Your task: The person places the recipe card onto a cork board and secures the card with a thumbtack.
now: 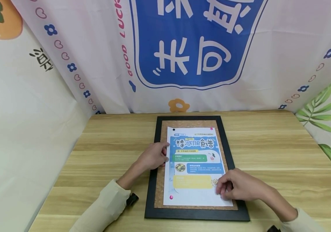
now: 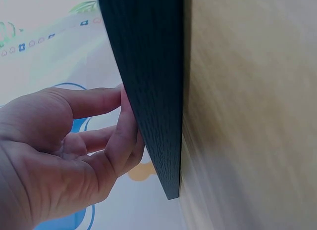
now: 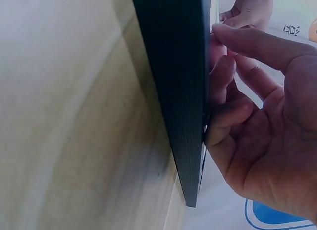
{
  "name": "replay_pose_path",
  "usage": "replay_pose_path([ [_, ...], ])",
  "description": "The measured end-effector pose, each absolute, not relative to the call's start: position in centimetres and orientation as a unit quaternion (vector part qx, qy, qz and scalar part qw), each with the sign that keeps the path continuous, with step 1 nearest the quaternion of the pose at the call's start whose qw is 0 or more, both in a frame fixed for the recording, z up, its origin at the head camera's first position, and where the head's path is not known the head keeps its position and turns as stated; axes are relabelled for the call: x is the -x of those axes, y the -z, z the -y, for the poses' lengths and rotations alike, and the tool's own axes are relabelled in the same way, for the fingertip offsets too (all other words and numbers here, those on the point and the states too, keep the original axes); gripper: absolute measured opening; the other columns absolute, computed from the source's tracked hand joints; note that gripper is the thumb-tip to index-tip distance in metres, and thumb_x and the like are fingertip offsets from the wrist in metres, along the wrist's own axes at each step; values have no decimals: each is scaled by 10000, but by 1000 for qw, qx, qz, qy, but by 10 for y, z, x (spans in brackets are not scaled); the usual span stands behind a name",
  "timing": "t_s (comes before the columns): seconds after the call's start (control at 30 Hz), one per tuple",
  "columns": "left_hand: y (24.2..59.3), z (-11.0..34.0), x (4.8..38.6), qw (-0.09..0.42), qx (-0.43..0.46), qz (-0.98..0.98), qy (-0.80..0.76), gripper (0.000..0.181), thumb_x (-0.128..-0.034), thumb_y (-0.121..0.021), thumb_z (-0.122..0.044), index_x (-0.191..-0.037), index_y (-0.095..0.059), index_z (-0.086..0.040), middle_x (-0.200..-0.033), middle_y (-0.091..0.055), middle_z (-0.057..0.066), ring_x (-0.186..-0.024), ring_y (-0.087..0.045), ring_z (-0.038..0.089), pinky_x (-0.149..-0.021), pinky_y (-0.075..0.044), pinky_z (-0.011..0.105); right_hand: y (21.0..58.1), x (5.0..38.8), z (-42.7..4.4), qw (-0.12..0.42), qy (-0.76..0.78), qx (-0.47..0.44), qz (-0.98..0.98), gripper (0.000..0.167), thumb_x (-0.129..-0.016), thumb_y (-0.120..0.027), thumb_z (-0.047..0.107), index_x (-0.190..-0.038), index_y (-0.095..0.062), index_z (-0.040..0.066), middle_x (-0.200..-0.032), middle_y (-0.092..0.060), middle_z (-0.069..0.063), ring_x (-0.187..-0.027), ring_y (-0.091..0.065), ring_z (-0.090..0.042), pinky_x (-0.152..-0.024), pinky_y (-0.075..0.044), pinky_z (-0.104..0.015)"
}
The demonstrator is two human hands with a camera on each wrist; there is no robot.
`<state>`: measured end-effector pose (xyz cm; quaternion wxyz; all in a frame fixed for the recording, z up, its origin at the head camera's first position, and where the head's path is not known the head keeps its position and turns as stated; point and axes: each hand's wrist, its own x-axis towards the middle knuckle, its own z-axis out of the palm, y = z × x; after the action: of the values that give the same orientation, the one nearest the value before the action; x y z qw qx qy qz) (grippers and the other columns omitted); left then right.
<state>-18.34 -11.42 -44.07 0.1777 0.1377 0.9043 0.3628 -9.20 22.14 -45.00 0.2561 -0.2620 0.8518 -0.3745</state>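
Note:
A printed poster sheet [image 1: 194, 196] lies on a cork board [image 1: 159, 187] with a black frame [image 1: 197, 214]. A black pushpin [image 1: 173, 129] sits at the sheet's top left, a pink pushpin [image 1: 211, 128] at its top right and another pink pushpin [image 1: 171, 197] at its lower left. My left hand [image 1: 152, 156] rests its fingertips on the sheet's left edge, above the frame [image 2: 148, 81]. Near the lower right corner, the thumb and fingers of my right hand [image 1: 240, 185] pinch a small pushpin, mostly hidden by the fingertips.
Under the board is a wood-grain table [image 1: 110, 145]. A printed curtain [image 1: 101, 64] hangs behind its back edge, and pale cloth [image 1: 14, 145] covers the left side. Leaf prints [image 1: 325, 109] show on the right.

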Motion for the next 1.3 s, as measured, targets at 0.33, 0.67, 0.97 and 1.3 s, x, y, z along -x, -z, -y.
replay_pose_path([
  [0.33, 441, 114, 184, 177, -135, -904, -364, 623, -951, -729, 82, -1539, -523, 53, -944, -604, 105, -669, -665, 176, -578, -542, 234, 448, 97, -223, 262, 382, 269, -844, 142, -867, -844, 87, -912, -812, 218, -797, -702, 148, -722, -610, 10, -657, -550, -203],
  [0.67, 440, 114, 184, 183, -131, -903, -366, 619, -957, -721, 84, -1541, -521, 50, -951, -600, 107, -681, -665, 176, -572, -541, 214, 447, 100, -223, 272, 385, 261, -842, 136, -864, -851, 93, -915, -817, 214, -802, -706, 133, -728, -620, -7, -662, -551, -206],
  [0.97, 441, 114, 185, 179, -139, -898, -378, 608, -945, -712, 115, -1523, -525, 80, -942, -604, 118, -674, -676, 171, -582, -585, 248, 447, 100, -224, 271, 398, 263, -836, 134, -865, -844, 77, -926, -818, 193, -792, -705, 126, -720, -623, -2, -642, -553, -203],
  [1.3, 443, 114, 186, 177, -144, -899, -374, 615, -944, -713, 112, -1528, -521, 79, -936, -608, 115, -672, -676, 169, -583, -578, 246, 448, 100, -222, 264, 394, 256, -843, 180, -850, -844, 37, -893, -815, 209, -769, -692, 128, -696, -602, -1, -622, -534, -195],
])
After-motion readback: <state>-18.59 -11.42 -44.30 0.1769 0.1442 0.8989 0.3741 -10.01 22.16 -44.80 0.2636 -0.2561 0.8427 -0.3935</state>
